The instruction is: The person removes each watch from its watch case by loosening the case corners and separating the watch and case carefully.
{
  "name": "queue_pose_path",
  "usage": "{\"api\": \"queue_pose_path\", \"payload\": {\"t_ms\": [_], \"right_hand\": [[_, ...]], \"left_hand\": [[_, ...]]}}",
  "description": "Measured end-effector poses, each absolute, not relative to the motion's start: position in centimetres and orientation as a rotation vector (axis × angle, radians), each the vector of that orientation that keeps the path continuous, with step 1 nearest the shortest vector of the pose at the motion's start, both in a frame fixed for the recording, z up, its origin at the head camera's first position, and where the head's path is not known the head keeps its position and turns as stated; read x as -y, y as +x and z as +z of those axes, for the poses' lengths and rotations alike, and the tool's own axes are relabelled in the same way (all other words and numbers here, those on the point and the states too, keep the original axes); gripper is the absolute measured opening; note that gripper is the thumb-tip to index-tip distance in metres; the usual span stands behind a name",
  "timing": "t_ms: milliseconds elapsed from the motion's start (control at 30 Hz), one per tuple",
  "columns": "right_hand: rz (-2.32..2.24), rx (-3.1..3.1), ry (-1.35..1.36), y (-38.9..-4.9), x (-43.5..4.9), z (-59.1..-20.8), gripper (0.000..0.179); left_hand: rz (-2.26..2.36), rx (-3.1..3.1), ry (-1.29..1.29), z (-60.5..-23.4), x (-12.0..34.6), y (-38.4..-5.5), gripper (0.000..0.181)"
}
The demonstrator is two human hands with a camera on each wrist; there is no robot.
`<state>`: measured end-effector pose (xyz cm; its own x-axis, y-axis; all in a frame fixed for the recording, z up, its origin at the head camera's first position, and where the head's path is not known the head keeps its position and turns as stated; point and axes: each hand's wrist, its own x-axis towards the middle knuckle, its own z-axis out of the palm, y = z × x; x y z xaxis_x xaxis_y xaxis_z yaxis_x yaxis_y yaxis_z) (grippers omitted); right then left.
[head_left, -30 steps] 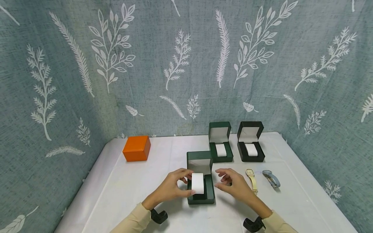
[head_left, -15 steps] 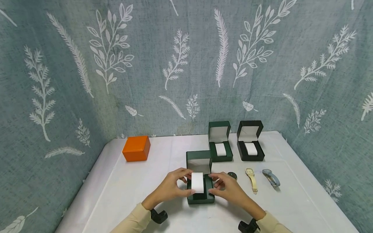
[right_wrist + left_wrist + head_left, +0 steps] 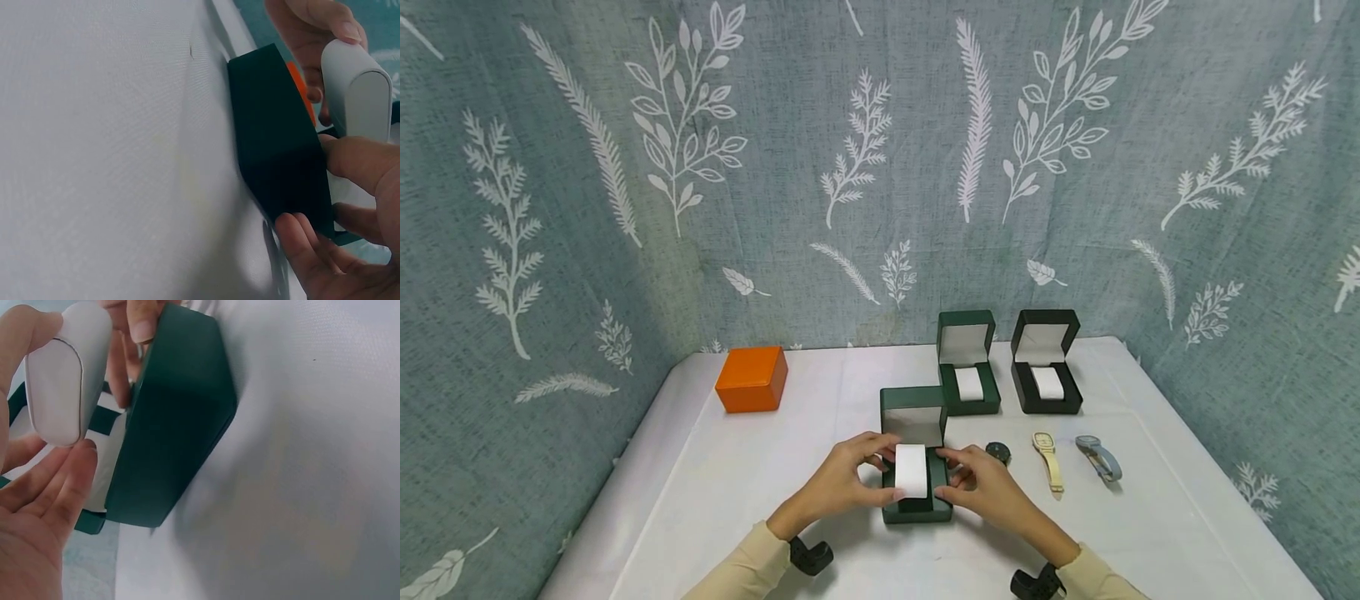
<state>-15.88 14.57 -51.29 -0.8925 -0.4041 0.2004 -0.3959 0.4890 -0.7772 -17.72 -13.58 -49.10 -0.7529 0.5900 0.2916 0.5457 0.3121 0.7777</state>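
Note:
My left hand (image 3: 844, 477) pinches a white watch cushion (image 3: 911, 472) between thumb and fingers, just over an open dark green watch box (image 3: 917, 516). In the left wrist view the cushion (image 3: 57, 394) is held at its two ends of the strap side, tilted above the box base. My right hand (image 3: 988, 490) grips the right side of that box, thumb near its front corner. The right wrist view has its fingertips (image 3: 292, 230) against the box wall (image 3: 275, 125). The box's lid (image 3: 913, 421) stands up at the back, pale inside.
Behind stand another open green watch box (image 3: 951, 379) and an open black one (image 3: 1049, 407), each with a white cushion. An orange box (image 3: 751, 380) sits back left. To the right lie a dark watch (image 3: 997, 452), a gold watch (image 3: 1048, 461) and a blue-grey watch (image 3: 1099, 458).
My right hand has moved left from beside the gold watch onto the box's right side, uncovering the dark watch. The left hand keeps holding the cushion in nearly the same place.

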Motion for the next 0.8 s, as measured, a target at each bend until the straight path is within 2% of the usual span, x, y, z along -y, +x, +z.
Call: {"api": "queue_pose_path", "payload": {"t_ms": [433,800], "right_hand": [[-1.409,-2.703,-0.682,-15.7,-14.59,-51.48,0.061],[-1.419,-2.7,-0.686,-15.48,-14.57,-51.46,0.062]], "left_hand": [[1.389,-2.578,1.102,-49.62,12.98,-17.83,0.063],[1.258,-2.673,1.109,-50.03,12.63,-17.81,0.065]]}}
